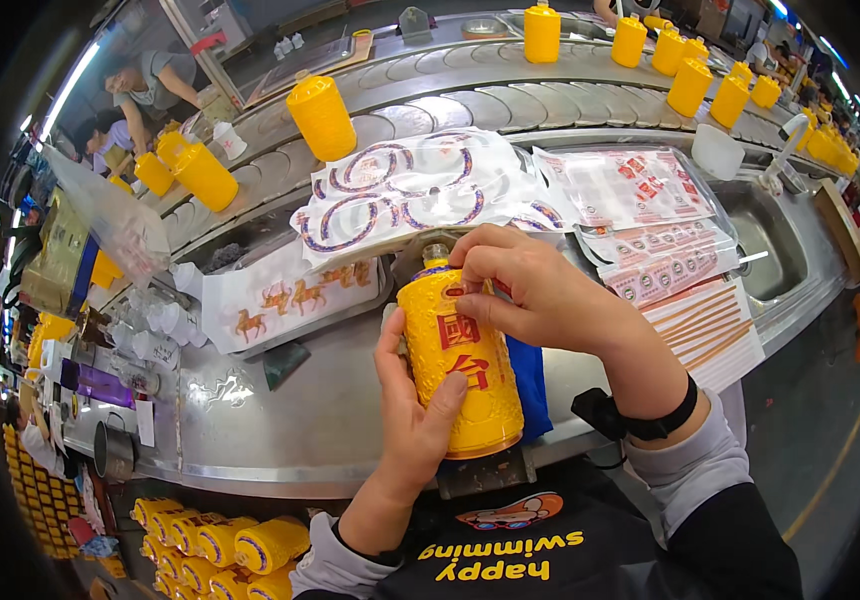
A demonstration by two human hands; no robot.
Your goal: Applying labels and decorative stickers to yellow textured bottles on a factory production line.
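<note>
Between fingers (446, 398), yellow bottle (462, 345) (back hidden)

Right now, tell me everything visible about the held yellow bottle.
The yellow bottle is cylindrical, with a bumpy surface, red characters down its front and a narrow, clear-looking neck. Held at the near edge of the metal worktop, its top leans slightly left. The left hand grips its side, thumb in front; the right hand touches its upper part. Blue cloth shows beside its lower right.
</note>
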